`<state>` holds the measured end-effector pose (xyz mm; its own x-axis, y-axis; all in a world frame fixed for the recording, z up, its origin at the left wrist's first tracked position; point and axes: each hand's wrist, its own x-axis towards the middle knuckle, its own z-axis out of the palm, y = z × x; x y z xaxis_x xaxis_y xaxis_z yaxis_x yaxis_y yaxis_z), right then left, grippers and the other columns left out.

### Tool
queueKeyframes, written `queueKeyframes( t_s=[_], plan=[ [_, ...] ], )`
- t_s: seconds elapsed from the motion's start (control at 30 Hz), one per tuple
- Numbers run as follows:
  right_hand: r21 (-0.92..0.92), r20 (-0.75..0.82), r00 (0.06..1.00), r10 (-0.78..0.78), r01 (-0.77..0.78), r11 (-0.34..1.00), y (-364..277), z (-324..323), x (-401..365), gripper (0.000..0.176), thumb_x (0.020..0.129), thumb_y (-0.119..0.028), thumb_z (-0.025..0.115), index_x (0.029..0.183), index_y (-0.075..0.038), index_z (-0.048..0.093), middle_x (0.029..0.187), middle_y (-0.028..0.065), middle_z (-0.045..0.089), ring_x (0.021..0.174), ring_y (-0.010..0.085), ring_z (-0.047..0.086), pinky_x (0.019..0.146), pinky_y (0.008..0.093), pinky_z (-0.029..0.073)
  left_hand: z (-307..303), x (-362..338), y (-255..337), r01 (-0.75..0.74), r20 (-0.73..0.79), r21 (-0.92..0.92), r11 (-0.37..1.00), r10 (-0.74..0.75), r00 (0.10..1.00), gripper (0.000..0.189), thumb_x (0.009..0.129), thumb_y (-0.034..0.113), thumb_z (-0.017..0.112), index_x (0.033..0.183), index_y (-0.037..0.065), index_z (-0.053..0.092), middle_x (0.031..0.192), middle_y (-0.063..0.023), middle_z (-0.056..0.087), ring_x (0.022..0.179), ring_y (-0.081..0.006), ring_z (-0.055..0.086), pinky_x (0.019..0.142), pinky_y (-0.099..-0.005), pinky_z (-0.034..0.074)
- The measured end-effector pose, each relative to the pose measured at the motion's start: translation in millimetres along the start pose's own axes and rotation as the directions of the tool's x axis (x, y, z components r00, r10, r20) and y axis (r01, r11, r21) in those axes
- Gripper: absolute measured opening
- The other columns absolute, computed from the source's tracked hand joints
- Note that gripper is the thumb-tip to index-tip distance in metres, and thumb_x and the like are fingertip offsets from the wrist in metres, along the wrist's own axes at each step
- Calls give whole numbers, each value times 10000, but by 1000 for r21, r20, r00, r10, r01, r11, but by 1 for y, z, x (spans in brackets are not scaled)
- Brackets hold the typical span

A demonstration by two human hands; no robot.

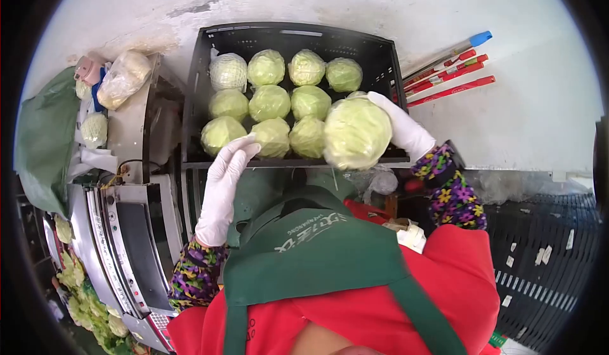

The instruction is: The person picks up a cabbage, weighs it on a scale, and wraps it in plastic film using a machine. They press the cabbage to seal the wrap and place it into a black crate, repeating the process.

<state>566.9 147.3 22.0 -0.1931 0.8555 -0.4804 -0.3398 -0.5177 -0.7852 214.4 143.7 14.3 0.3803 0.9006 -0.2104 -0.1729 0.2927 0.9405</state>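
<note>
My right hand (404, 126), in a white glove, grips a wrapped cabbage (357, 134) from its right side, over the front right corner of a black crate (298, 163). The cabbage overlaps the crate's front rim in this view. My left hand (223, 180), also gloved, reaches up over the front rim with its fingers stretched out and nothing in them. Its fingertips are right at a cabbage (273, 138) in the front row. Several more plastic-wrapped cabbages fill the crate in rows, and one at the back left (228, 72) wears a white foam net.
Red-handled tools (450, 76) lean by the white wall at the right. To the left stand a wrapping machine (133, 228) and a metal shelf (130, 126) with a plastic bag (125, 79). Stacked black crates (539, 260) are at the lower right. Leafy greens (79, 291) lie at the lower left.
</note>
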Motion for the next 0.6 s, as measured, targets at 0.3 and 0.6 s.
queueKeyframes(
  t_s=[0.3, 0.6],
  plan=[
    [-565, -353, 936, -12, -203, 800, 71, -116, 50, 545, 851, -425, 671, 1178, 8, 615, 1101, 137, 665, 1027, 205, 614, 921, 310, 456, 6, 37, -25, 168, -141, 50, 985, -159, 977, 320, 1014, 213, 510, 1253, 11, 575, 1090, -69, 673, 1058, -154, 620, 1028, -328, 437],
    [-642, -608, 789, -95, -417, 644, 87, -147, 53, 777, 865, -546, 577, 1376, 20, 426, 1381, 324, 448, 1303, 381, 448, 1033, 407, 402, -46, 49, -19, 52, -246, 214, 975, 3, 969, 327, 1013, 208, 517, 1251, -9, 572, 1156, -94, 650, 1080, -163, 611, 1008, -310, 444]
  ],
)
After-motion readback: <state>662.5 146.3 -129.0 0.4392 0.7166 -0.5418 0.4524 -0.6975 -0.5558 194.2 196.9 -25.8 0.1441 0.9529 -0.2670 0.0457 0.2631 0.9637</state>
